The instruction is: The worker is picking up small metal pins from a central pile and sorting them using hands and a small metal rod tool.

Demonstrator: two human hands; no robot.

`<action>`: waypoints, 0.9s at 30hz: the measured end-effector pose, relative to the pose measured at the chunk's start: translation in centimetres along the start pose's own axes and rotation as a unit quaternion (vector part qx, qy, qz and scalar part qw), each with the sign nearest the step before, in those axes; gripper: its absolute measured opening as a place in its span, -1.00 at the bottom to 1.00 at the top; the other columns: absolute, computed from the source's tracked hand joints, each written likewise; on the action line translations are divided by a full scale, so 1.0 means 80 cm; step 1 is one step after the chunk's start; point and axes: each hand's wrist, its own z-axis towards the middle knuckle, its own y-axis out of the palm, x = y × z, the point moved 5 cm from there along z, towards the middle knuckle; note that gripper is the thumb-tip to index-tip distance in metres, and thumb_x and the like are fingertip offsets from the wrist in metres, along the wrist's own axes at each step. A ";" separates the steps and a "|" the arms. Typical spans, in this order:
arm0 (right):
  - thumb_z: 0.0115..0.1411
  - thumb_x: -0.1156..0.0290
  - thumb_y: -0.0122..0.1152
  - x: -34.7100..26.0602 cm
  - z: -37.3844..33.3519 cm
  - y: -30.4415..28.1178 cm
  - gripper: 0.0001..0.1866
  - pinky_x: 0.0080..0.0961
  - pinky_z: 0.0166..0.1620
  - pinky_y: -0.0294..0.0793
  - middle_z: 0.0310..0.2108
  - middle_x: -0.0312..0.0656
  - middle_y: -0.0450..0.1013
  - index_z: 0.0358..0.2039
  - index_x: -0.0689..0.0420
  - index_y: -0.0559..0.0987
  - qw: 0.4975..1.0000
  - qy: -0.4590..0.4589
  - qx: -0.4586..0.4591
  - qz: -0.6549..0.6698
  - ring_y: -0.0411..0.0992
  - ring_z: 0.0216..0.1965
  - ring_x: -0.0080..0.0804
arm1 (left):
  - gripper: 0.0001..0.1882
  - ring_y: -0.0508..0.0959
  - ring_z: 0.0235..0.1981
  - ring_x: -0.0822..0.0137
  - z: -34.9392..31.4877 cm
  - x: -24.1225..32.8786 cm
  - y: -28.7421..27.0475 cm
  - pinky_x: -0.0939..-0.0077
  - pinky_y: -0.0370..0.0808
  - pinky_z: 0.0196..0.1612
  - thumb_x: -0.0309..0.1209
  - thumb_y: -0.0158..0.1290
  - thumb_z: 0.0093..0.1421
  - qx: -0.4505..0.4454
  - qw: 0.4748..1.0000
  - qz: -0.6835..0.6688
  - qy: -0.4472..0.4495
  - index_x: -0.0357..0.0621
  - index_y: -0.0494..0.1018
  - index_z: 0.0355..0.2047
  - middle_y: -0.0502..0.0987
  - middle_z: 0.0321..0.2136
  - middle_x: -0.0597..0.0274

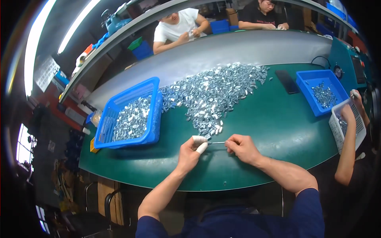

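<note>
My left hand (190,154) is closed in a pinch at the near tip of the pile, with white coverings on its thumb and forefinger. What sits between those fingertips is too small to make out. My right hand (243,149) grips a thin metal rod (216,142) by one end. The rod lies level between my hands, its other end reaching the left fingertips. Just beyond them spreads a big heap of small shiny metal pieces (216,91) on the green tabletop (274,123).
A blue basket (152,129) of metal pieces stands tilted at left. On the right are a dark phone (286,81), a blue tray (317,111) and a white basket (337,137) with another person's arms at it. Two people work beyond the grey metal panel (238,45).
</note>
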 end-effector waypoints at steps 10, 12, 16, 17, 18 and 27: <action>0.40 0.30 0.21 0.001 0.012 -0.005 -0.73 -0.55 -0.33 0.51 -0.49 -0.26 0.58 -0.31 0.27 0.65 0.999 -0.021 0.023 0.008 0.52 -0.44 -0.58 | -0.82 0.64 -0.22 0.42 0.002 -0.025 0.005 0.53 0.58 -0.13 -0.53 0.18 0.36 -0.005 0.995 -0.100 -0.028 -0.27 0.54 -0.06 0.66 -0.23 0.19; 0.40 0.31 0.21 0.006 0.009 -0.005 -0.74 -0.54 -0.32 0.51 -0.48 -0.26 0.59 -0.29 0.27 0.65 0.999 -0.023 0.025 0.012 0.53 -0.43 -0.57 | -0.82 0.64 -0.21 0.41 -0.001 -0.030 0.008 0.52 0.58 -0.13 -0.53 0.18 0.36 -0.004 0.994 -0.101 -0.044 -0.27 0.54 -0.06 0.66 -0.23 0.19; 0.39 0.32 0.21 -0.006 0.007 -0.002 -0.74 -0.53 -0.33 0.51 -0.50 -0.24 0.59 -0.31 0.28 0.65 0.997 -0.058 0.033 -0.026 0.53 -0.44 -0.56 | -0.82 0.65 -0.21 0.40 0.003 -0.035 0.007 0.52 0.59 -0.11 -0.53 0.18 0.36 -0.005 0.992 -0.119 -0.034 -0.27 0.53 -0.05 0.66 -0.22 0.17; 0.39 0.32 0.21 -0.008 0.000 0.000 -0.73 -0.53 -0.33 0.51 -0.51 -0.23 0.59 -0.32 0.28 0.65 0.995 -0.074 0.039 -0.052 0.53 -0.45 -0.55 | -0.82 0.65 -0.20 0.40 -0.003 -0.037 0.010 0.52 0.59 -0.10 -0.53 0.18 0.36 -0.008 0.992 -0.121 -0.046 -0.27 0.53 -0.05 0.66 -0.22 0.18; 0.38 0.31 0.22 -0.008 -0.001 0.001 -0.73 -0.52 -0.36 0.49 -0.52 -0.21 0.60 -0.33 0.29 0.66 0.993 -0.091 0.054 -0.052 0.53 -0.47 -0.54 | -0.82 0.65 -0.20 0.40 -0.004 -0.036 0.012 0.51 0.59 -0.10 -0.53 0.18 0.36 -0.010 0.993 -0.108 -0.045 -0.26 0.53 -0.04 0.67 -0.22 0.19; 0.42 0.31 0.19 -0.005 0.007 -0.004 -0.72 -0.58 -0.37 0.48 -0.51 -0.25 0.59 -0.32 0.26 0.67 0.997 -0.049 0.020 -0.050 0.51 -0.46 -0.61 | -0.82 0.66 -0.20 0.43 -0.006 -0.033 0.022 0.53 0.60 -0.10 -0.54 0.19 0.35 -0.041 0.993 -0.099 -0.059 -0.22 0.51 -0.05 0.66 -0.23 0.23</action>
